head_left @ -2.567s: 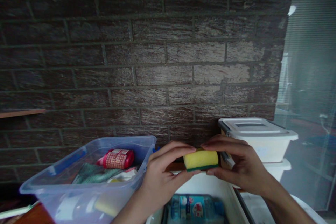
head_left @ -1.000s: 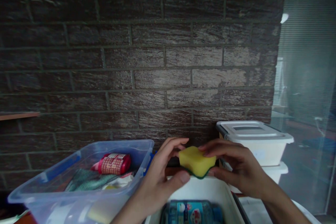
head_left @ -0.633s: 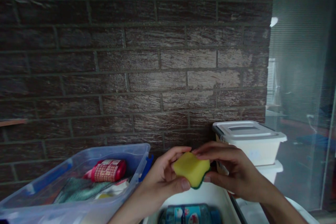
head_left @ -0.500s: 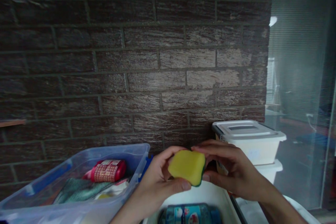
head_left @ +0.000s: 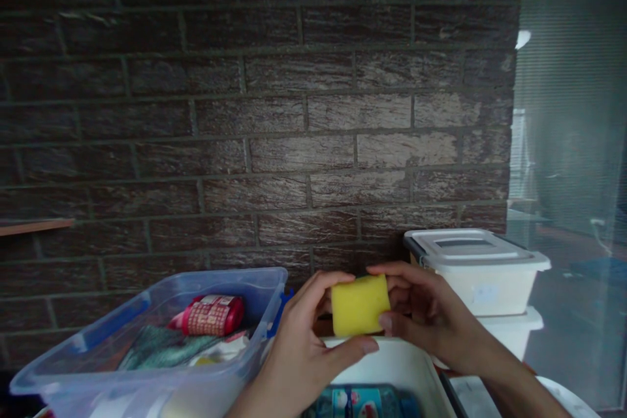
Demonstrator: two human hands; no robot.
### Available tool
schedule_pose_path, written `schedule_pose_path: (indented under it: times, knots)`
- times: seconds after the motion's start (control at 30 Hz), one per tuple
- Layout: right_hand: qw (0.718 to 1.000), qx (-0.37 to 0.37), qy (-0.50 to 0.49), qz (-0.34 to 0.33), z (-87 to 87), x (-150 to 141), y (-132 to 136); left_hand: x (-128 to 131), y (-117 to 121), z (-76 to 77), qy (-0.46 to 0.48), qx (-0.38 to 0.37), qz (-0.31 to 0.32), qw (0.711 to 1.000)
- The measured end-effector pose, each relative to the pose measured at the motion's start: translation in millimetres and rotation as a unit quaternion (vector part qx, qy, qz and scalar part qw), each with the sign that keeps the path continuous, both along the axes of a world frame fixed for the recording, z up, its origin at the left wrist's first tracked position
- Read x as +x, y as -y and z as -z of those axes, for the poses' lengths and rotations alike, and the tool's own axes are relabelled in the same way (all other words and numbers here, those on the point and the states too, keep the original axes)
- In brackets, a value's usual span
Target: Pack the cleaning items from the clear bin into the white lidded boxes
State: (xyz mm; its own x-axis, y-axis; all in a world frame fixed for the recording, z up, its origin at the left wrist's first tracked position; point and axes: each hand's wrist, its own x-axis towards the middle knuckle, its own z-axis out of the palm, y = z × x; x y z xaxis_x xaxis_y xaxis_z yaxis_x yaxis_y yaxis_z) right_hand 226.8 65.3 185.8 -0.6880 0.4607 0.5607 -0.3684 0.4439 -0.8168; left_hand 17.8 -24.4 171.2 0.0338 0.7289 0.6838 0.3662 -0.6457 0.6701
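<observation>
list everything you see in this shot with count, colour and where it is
sponge: one, yellow, held between both hands
clear bin: one, bluish, open, at left
red bottle: one, lying in the clear bin
cloth: one, dark green, in the clear bin
white tub: one, open, below the hands
blue bottle: one, lying in the white tub
lidded boxes: two, white, stacked at right
brick wall: one, dark brown, behind
glass panel: one, greenish, far right
left hand: one, at the sponge
right hand: one, fingers on the sponge
</observation>
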Motion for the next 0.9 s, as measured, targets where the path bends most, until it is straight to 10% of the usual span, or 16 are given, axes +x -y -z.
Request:
schedule_pose_path:
  times: [0.17, 0.5, 0.9]
  knots:
    - [0.999, 0.019, -0.009, 0.032, -4.3, 5, -3, 1, 0, -3.8, 0.078, -0.033, 0.072, 0.994]
    - [1.000, -0.013, -0.005, -0.006, -5.5, 9, -4, -6, 3, -7.3, -0.071, 0.087, -0.021, 0.993]
    - [0.998, 0.055, -0.006, -0.013, -9.6, 13, -2, -1, -2, -8.2, 0.027, 0.013, 0.068, 0.997]
